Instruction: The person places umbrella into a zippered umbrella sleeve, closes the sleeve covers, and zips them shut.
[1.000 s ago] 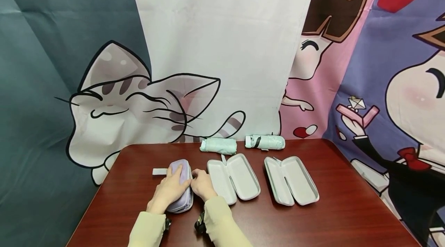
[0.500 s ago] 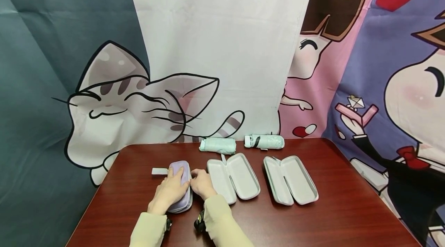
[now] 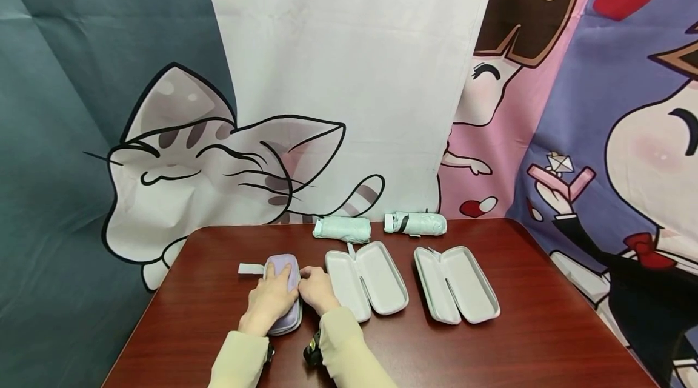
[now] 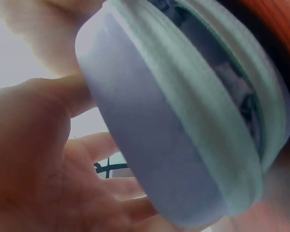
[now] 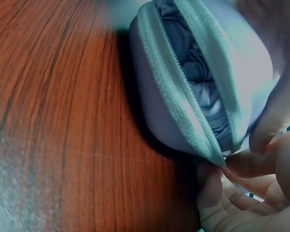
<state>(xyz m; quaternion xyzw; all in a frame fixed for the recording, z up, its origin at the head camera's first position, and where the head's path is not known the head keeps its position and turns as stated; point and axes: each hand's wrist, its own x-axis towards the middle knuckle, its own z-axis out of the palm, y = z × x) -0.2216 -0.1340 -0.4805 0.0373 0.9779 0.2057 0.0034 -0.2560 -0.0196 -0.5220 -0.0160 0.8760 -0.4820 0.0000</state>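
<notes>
A lilac zip case (image 3: 287,317) lies on the table with its lid lowered but its zip gaping along one side. Dark folded cloth (image 5: 195,67) shows inside, between the rows of the zipper (image 5: 199,112). My left hand (image 3: 272,297) rests on the lid with fingers stretched across it, pressing from above. At the case's right edge, my right hand (image 3: 317,290) has thumb and finger pinched on the zipper at the end of the gap; the pull itself is hidden by the fingers. A pale strap (image 3: 251,268) sticks out from the case's left side.
To the right, two pale grey cases, one near (image 3: 348,291) and one farther right (image 3: 474,291), lie unfolded on the brown table (image 3: 545,327). Two rolled mint-green bundles (image 3: 342,229) lie along the back edge. A printed cloth backdrop (image 3: 349,85) hangs behind.
The lid has sunk a little under my left hand, and the gap on its right side looks narrower. My left wrist has shifted slightly right; my right hand stays nearly in place.
</notes>
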